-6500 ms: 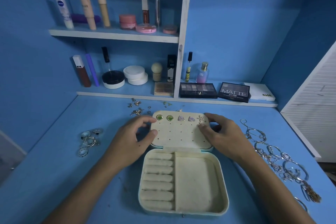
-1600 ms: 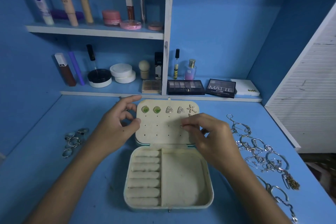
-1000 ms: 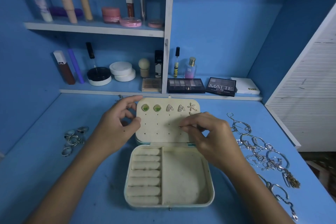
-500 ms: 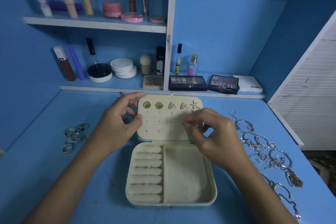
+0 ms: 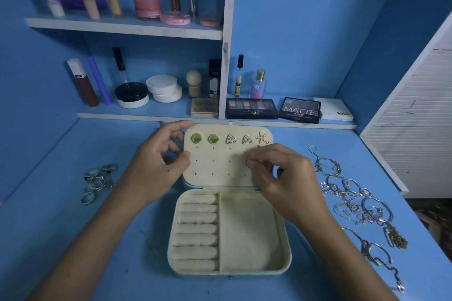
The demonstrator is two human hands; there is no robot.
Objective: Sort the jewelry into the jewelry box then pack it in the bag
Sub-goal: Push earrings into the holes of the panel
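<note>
A cream jewelry box (image 5: 283, 239) lies open on the blue table, its lid (image 5: 220, 166) tipped back. Along the lid's top row sit two green earrings (image 5: 205, 139), two triangular earrings (image 5: 239, 139) and a flower earring (image 5: 262, 137). My left hand (image 5: 156, 166) grips the lid's left edge, fingers curled round it. My right hand (image 5: 281, 173) pinches a small earring (image 5: 247, 164) against the lid's right side. The box's ring rolls and right compartment hold nothing.
Several silver rings (image 5: 97, 178) lie left of the box. A tangle of necklaces and bracelets (image 5: 354, 200) spreads along the table's right. Cosmetics and palettes (image 5: 252, 109) fill the shelves behind. A white louvred panel (image 5: 415, 129) stands at the right.
My right hand has stayed at the lid's right side, working the small earring lower on the panel. The left hand keeps its hold on the lid. The camera shifted slightly.
</note>
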